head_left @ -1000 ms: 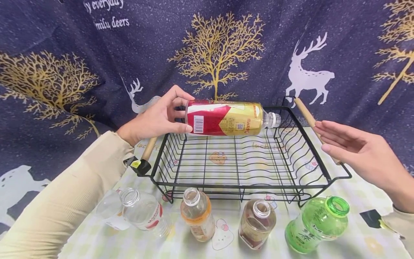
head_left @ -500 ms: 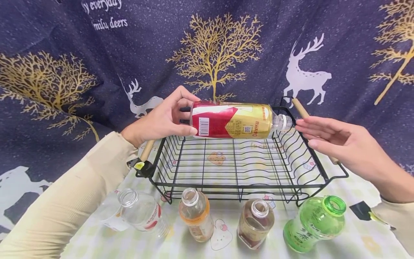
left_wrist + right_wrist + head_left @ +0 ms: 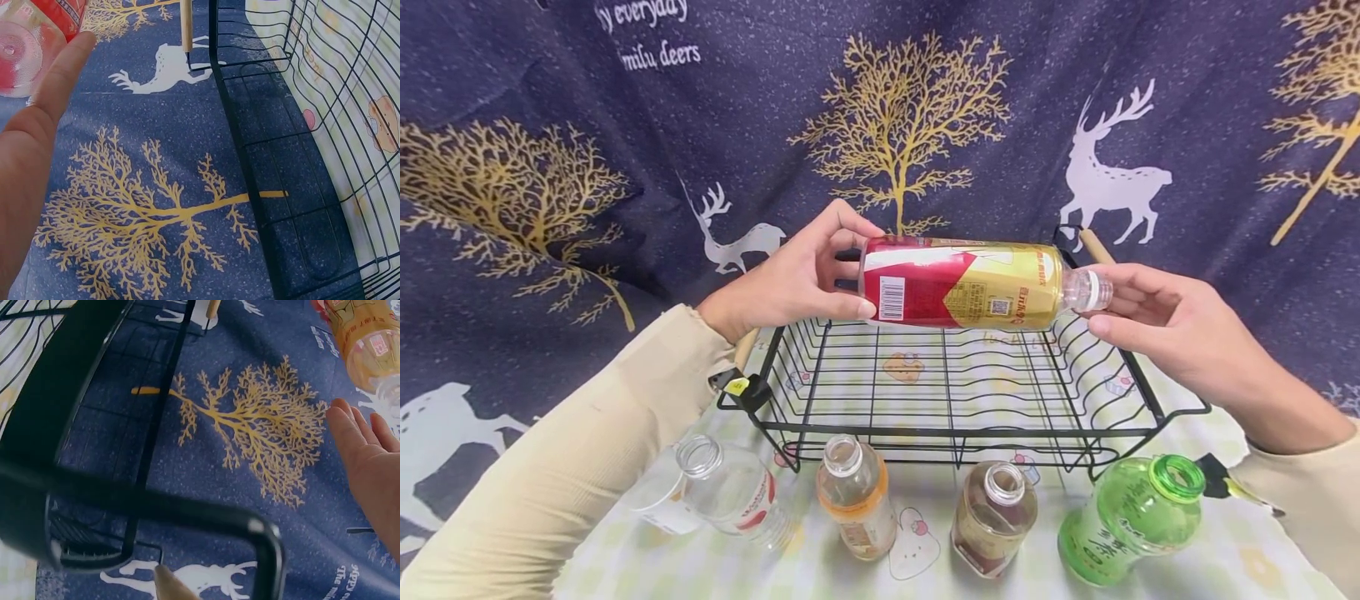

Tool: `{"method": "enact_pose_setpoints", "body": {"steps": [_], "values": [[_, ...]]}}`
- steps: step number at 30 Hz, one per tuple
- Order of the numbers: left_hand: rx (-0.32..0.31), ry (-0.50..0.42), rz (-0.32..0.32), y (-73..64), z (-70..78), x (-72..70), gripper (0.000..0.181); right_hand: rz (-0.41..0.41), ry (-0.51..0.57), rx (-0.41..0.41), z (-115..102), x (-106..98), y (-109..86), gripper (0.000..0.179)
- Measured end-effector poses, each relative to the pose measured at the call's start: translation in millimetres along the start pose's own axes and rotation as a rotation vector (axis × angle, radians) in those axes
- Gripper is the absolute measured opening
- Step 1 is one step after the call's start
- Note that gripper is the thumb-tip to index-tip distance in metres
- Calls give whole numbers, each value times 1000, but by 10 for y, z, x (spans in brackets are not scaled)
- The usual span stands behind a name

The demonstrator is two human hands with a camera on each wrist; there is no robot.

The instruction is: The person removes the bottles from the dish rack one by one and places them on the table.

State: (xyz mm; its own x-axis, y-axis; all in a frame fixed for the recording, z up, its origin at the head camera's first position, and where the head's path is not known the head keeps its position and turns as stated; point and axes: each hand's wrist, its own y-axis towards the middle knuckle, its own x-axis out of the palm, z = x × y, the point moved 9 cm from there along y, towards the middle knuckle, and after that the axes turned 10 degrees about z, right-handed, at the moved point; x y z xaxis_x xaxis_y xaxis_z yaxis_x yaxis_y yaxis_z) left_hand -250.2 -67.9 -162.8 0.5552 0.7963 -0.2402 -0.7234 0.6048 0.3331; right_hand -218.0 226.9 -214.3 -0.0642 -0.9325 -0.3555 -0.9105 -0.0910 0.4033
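Observation:
Over the rack, a capless plastic bottle [image 3: 958,283] with a red and gold label lies sideways in the air, its mouth to the right. My left hand [image 3: 790,279] grips its base, thumb on the near side and fingers over the far side. My right hand [image 3: 1176,325] is at the bottle's neck, fingertips and thumb on either side of it in the head view. The right wrist view shows that hand's fingers [image 3: 350,425] mostly straight beside the neck. Beneath is a black wire dish rack [image 3: 947,432] with wooden handles.
Several capless bottles stand along the near side of the rack: a clear one [image 3: 737,500], one with an orange band [image 3: 859,500], a brownish one [image 3: 995,521] and a green one [image 3: 1127,525]. A clear container [image 3: 662,500] is at far left. Behind hangs a dark blue cloth [image 3: 737,108].
My left hand has carried the bottle to the right and slightly down. My right hand has moved left from the rack's handle to the bottle's neck. The standing bottles stay put.

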Motion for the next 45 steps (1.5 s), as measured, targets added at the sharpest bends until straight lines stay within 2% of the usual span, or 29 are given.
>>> {"method": "enact_pose_setpoints", "body": {"steps": [8,13,15,18,22,25,28,34,41,45], "values": [[17,-25,-11,17,11,44,60,39,12,-19,-49,24,18,46],[9,-17,-13,28,14,69,59,51,82,-27,-67,23,18,42],[2,-9,-15,35,6,76,59,58,166,-25,-72,19,14,41],[-10,12,-25,41,-19,91,60,80,348,-22,-79,13,10,40],[0,45,-40,50,-49,120,60,96,656,-30,-97,4,11,36],[14,63,-42,62,-62,137,59,105,803,-62,-121,-26,23,33],[15,74,-43,70,-70,149,59,104,895,-96,-163,-61,36,31],[-17,129,-25,41,-95,101,63,90,970,-154,-262,-99,29,31],[-53,129,1,-10,-153,-15,63,142,946,-158,-247,-223,-24,32],[-83,167,33,-45,-206,-122,60,152,937,-162,-233,-306,-39,32]]}}
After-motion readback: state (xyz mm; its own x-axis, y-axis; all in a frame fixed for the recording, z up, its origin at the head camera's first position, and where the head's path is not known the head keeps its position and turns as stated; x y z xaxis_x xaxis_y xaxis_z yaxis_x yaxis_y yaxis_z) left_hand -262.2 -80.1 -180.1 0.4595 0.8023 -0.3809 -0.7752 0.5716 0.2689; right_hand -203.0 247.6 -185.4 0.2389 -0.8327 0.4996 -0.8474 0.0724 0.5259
